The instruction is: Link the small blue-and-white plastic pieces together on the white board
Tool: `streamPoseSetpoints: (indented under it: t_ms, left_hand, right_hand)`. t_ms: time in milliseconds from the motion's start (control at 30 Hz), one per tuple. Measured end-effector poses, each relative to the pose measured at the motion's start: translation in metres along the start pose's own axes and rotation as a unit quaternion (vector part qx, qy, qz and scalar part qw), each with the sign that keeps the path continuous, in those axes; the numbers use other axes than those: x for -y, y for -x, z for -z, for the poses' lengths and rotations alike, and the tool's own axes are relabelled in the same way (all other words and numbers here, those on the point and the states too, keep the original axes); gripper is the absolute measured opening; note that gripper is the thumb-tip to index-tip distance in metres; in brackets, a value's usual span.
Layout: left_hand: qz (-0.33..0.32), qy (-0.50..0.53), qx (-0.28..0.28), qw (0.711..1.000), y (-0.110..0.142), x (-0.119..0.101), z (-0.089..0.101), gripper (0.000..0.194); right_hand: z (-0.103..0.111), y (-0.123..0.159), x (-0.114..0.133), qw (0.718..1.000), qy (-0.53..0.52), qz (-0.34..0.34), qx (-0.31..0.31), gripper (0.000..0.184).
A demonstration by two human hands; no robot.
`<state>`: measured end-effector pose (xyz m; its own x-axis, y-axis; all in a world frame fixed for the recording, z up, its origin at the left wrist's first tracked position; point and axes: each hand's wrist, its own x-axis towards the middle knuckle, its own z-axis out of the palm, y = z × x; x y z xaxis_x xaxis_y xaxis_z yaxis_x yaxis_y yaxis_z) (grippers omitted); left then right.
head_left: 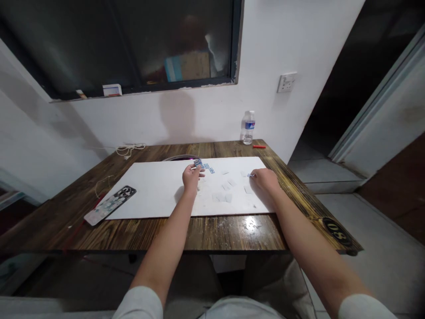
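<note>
My left hand is above the white board, closed on a small stack of blue-and-white printed pieces. Just right of it, a few more blue-and-white pieces lie on the board. Near the board's right edge, my right hand pinches one small blue-and-white piece at its fingertips. Several thin pale rectangles are spread over the board between my hands, too faint to identify. The fingers of my right hand are partly hidden behind its back.
A phone overlaps the board's left edge. At the back of the wooden table are a plastic bottle, a red pen-like stick and a coiled white cable. A round black plate marks the right front corner.
</note>
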<state>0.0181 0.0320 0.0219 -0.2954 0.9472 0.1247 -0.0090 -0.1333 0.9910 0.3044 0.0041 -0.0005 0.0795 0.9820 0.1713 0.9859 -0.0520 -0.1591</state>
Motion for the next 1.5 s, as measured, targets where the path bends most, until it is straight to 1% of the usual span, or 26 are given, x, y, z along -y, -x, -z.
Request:
streamPoseSetpoints:
  t_ms: [100,267,433,633,900,1067,1167,1267,1367,1433,1500]
  left_hand:
    - [0.001,0.007,-0.01,1.0,0.0,-0.002,0.001,0.023]
    - [-0.003,0.009,-0.008,1.0,0.0,-0.001,0.001,0.023]
    - [0.001,0.01,-0.005,1.0,-0.001,0.0,0.001,0.025]
    - [-0.002,0.003,0.0,1.0,-0.001,0.002,0.0,0.025]
    - [-0.016,0.003,-0.002,1.0,-0.001,0.003,0.0,0.024]
    - [-0.008,-0.013,-0.002,1.0,-0.001,0.002,-0.001,0.023]
    - [-0.009,-0.013,0.001,1.0,0.001,0.003,-0.002,0.024]
    - [-0.012,-0.015,0.017,1.0,0.003,0.005,-0.004,0.025]
    - [-0.008,-0.02,0.043,0.999,0.007,0.008,-0.007,0.026]
    - [-0.003,-0.022,0.062,0.998,0.01,0.009,-0.01,0.027]
    - [0.003,-0.024,0.076,0.997,0.014,0.01,-0.013,0.027]
  right_hand:
    - [-0.002,-0.001,0.001,1.0,0.003,0.009,-0.003,0.034]
    - [-0.002,0.002,0.003,1.0,-0.003,0.018,-0.02,0.035]
    - [-0.001,0.004,0.005,0.999,-0.009,0.014,-0.031,0.035]
    - [-0.005,0.0,0.002,0.999,-0.013,0.009,-0.041,0.036]
    - [-0.012,-0.004,-0.003,0.997,-0.026,-0.003,-0.074,0.044]
    - [-0.016,-0.005,-0.005,0.994,-0.037,0.0,-0.1,0.043]
    - [-0.018,-0.007,-0.005,0.992,-0.059,0.021,-0.109,0.037]
    - [-0.018,-0.008,-0.003,0.984,-0.106,0.067,-0.123,0.027]
    - [-0.013,-0.006,0.004,0.967,-0.167,0.111,-0.159,0.023]
    - [-0.009,-0.003,0.011,0.955,-0.202,0.124,-0.177,0.02]
    - [-0.006,0.001,0.019,0.946,-0.243,0.138,-0.165,0.022]
